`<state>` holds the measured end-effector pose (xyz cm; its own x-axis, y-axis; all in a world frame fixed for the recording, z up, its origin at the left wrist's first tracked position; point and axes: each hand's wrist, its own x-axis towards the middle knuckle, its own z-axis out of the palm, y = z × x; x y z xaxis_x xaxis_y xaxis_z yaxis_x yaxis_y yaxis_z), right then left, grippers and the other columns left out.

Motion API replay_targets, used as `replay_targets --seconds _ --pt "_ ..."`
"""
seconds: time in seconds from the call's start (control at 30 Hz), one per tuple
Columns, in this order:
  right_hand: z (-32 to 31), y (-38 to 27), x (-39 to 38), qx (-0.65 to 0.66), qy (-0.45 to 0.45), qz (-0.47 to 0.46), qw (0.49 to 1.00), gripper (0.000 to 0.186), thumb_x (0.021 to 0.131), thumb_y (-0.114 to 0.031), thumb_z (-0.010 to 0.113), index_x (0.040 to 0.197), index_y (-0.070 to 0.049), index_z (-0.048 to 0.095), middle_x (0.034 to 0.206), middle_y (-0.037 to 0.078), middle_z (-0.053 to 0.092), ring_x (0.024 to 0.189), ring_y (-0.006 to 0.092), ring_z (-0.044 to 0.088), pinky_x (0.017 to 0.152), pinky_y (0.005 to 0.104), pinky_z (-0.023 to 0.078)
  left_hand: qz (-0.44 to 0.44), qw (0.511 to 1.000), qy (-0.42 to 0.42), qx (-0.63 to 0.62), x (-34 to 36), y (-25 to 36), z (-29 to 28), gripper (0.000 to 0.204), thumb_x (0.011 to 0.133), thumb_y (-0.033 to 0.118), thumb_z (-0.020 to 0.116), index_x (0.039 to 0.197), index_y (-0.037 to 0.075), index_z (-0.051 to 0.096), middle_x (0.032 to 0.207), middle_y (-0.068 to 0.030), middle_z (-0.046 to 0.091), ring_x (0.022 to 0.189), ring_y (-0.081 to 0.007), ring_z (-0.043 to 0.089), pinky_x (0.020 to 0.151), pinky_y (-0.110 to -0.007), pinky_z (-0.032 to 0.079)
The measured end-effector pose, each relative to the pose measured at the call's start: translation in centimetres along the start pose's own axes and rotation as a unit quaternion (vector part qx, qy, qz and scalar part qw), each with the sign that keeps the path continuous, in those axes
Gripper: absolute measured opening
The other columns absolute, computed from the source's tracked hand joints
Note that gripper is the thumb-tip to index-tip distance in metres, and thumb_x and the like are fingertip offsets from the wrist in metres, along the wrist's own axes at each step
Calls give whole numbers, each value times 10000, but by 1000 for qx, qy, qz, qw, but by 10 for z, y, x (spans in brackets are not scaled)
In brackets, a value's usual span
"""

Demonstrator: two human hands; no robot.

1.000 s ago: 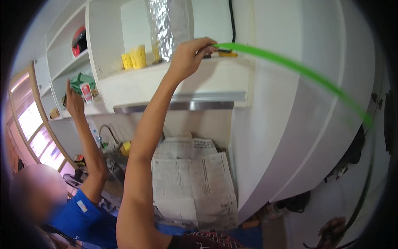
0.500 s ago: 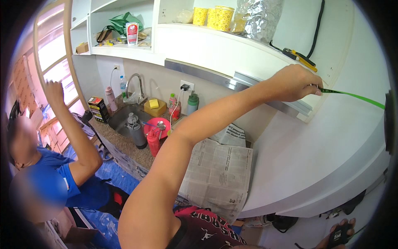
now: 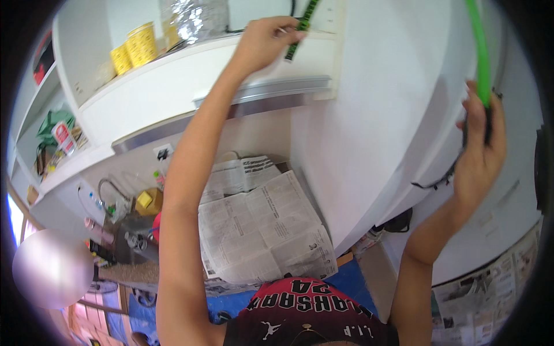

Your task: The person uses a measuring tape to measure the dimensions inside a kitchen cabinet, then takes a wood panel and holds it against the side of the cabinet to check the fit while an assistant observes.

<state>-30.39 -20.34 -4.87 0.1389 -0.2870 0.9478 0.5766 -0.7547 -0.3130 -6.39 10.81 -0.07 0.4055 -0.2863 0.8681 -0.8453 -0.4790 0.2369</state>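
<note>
Inspecting the upper centre of the frame, we find the bare left hand pinched on a flat, flexible green-and-black measuring tape, whose tip projects just below the fingers. At the right of the frame, the raised right hand is closed around its dark case, mostly hidden by the fingers; from there the green band rises to the top edge, its middle stretch out of view. We record two yellow patterned cups and a crinkled, silvery transparent wrapping at upper left of the left hand. Printed grey newspaper sheets lie at lower centre, well apart from both hands.
</note>
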Motion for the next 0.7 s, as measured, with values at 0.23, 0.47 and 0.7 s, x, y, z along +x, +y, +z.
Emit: replay_targets --seconds 0.23,0.47,0.7 --pt "44 -14 34 -146 -23 -107 983 383 994 -382 726 1146 -30 729 1028 115 705 876 289 671 811 381 513 -8 999 -44 0 37 -4 31 404 933 313 812 1129 -32 741 749 -47 720 733 -124 696 726 -292 565" --pt "66 1 11 -310 -20 -95 946 370 1014 -457 666 1094 -100 725 1033 76 704 902 329 683 734 479 563 19 994 -62 92 64 -15 79 448 838 415 825 1086 43 798 878 -91 802 852 -267 764 805 -373 559" --pt "77 1 -15 -363 6 -140 921 313 1010 -435 681 1062 -134 750 1047 52 705 866 310 664 578 433 569 72 974 -31 213 49 -14 100 438 820 469 839 1037 89 807 813 -21 798 827 -220 738 946 -463 431"
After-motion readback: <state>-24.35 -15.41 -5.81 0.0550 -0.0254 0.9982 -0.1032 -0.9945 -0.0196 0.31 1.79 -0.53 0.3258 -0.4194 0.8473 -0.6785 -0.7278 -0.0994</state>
